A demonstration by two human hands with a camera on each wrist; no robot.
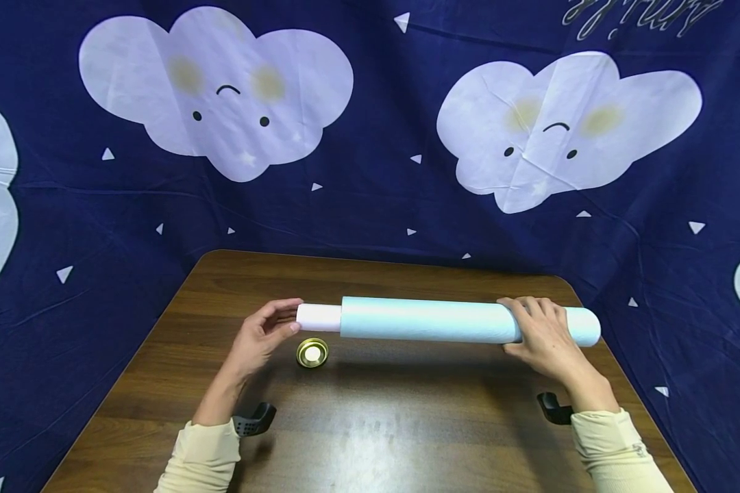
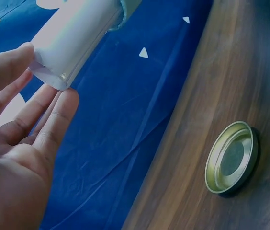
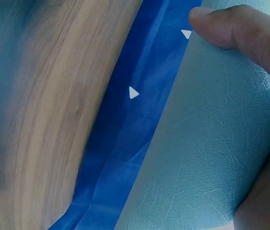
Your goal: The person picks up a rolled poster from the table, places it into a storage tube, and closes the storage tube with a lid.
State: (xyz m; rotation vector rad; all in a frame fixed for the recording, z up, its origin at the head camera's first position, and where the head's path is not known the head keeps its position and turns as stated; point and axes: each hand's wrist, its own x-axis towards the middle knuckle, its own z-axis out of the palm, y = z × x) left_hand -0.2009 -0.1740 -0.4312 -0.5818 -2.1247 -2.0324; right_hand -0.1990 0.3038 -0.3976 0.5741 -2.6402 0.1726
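A light blue tube (image 1: pixel 425 320) with a crinkled, leather-like surface is held level above the table. From its left end sticks out a white paper roll (image 1: pixel 319 318), the rest of it hidden inside. My left hand (image 1: pixel 255 342) pinches the roll's outer end between thumb and fingertips; in the left wrist view the roll's open edge (image 2: pixel 53 79) meets them. Near the tube's right end, my right hand (image 1: pixel 541 335) grips it from above, the thumb (image 3: pixel 235 26) lying along its side. Below the roll, a round gold metal lid (image 1: pixel 312 353) lies on the table.
The brown wood-grain table (image 1: pixel 370 418) has rounded far corners. Behind it hangs a dark blue cloth (image 1: pixel 382 198) printed with clouds and small triangles. Black wrist-worn pieces (image 1: pixel 255 419) jut inward beside both wrists.
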